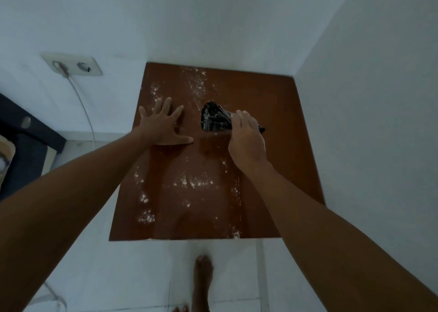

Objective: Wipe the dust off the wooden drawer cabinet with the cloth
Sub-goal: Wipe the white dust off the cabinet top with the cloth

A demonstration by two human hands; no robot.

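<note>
The brown wooden top of the drawer cabinet fills the middle of the view, set into a corner of white walls. White dust lies on it in streaks and patches, at the back centre, the left side and the near half. My right hand grips a crumpled black cloth and presses it on the top right of centre. My left hand lies flat on the wood to the left of the cloth, fingers spread, holding nothing.
White walls close in behind and on the right of the cabinet. A wall socket with a plugged cable is at the left. Dark furniture stands at the far left. My bare foot is on the white floor below the cabinet's front edge.
</note>
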